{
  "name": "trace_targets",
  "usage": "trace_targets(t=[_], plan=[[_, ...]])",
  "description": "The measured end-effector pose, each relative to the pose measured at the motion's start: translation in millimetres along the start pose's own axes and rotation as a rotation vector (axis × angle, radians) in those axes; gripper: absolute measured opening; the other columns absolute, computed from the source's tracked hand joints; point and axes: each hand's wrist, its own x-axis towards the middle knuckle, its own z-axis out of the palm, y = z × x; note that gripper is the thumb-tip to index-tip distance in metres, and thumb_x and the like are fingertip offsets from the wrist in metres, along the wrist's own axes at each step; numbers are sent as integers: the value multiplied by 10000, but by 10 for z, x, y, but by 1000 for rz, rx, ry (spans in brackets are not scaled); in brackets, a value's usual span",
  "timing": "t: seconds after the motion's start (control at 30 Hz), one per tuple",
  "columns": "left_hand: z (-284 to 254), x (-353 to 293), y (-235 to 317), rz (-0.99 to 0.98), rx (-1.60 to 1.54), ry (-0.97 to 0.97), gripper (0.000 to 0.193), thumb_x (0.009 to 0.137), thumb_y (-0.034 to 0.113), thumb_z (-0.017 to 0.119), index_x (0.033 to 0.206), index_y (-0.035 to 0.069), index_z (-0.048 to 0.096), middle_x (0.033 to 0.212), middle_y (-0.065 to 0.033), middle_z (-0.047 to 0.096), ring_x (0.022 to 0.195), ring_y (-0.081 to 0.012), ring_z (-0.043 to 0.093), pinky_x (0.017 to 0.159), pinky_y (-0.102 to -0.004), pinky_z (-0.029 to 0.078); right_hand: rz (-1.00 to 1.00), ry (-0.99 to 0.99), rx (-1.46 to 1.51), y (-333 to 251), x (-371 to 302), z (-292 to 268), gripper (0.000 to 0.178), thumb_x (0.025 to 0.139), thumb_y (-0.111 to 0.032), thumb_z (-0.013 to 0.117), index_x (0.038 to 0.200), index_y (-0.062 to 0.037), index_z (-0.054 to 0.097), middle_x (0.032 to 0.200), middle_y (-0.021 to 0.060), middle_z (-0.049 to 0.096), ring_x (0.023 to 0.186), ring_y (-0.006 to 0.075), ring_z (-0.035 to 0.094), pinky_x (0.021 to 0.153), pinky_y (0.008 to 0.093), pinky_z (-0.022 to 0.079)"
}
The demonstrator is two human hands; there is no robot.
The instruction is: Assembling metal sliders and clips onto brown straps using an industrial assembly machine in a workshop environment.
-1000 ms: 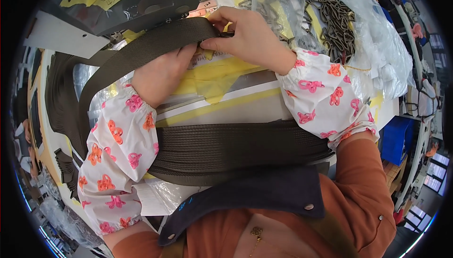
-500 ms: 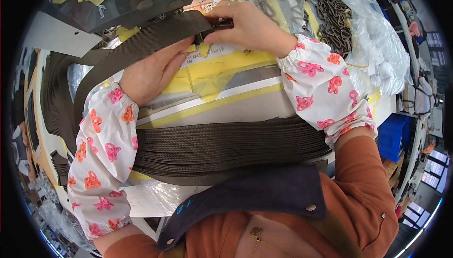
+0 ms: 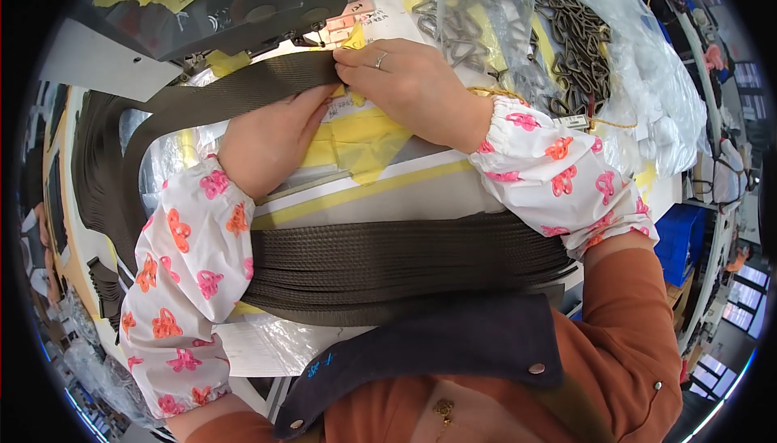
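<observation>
A dark olive webbing strap (image 3: 243, 83) curves up from the left and runs under the machine's front to my fingers. My right hand (image 3: 417, 91), with a ring on one finger, pinches the strap's end from above. From below, my left hand (image 3: 271, 143) grips the same end, its fingertips partly hidden behind the webbing. The two hands meet at the strap's tip. Whatever fitting sits at that tip is covered by my fingers. Patterned white sleeve covers are on both forearms.
A thick bundle of webbing straps (image 3: 405, 261) lies before me; more straps (image 3: 101, 159) hang at the left. A dark machine (image 3: 235, 6) stands at the far left. Metal buckles (image 3: 575, 46) lie in clear plastic (image 3: 655, 87) at the far right. Yellow tape (image 3: 364, 139) covers the worktop.
My right hand has turned over the strap's end and come nearer. The dark metal fitting it held there is now hidden. The strap has lowered slightly; my left hand moved a little right and nearer.
</observation>
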Motion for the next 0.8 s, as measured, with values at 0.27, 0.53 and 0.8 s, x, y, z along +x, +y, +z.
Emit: trace_targets(t=[0.27, 0.53, 0.8], plan=[[-92, -69, 67, 675, 469, 519, 285, 689, 71, 577, 947, -50, 588, 989, -143, 601, 920, -247, 584, 776, -352, 478, -14, -95, -182, -123, 32, -42, 208, 683, -95, 556, 858, 6, 604, 983, 109, 615, 870, 212, 578, 730, 307, 488], [-21, 131, -247, 598, 337, 467, 297, 697, 74, 569, 987, 36, 617, 1044, -66, 618, 934, -222, 573, 791, -335, 465, 29, -309, -180, -137, 115, -158, 301, 681, -63, 556, 974, -6, 593, 1049, 95, 585, 956, 212, 535, 814, 319, 434], [27, 136, -249, 537, 211, 442, 293, 682, 33, 573, 969, 55, 627, 1106, -49, 595, 920, -228, 561, 764, -344, 465, 76, -75, -129, -58, -86, -33, 252, 710, -95, 544, 949, -50, 607, 1005, 24, 575, 957, 194, 516, 812, 338, 406]])
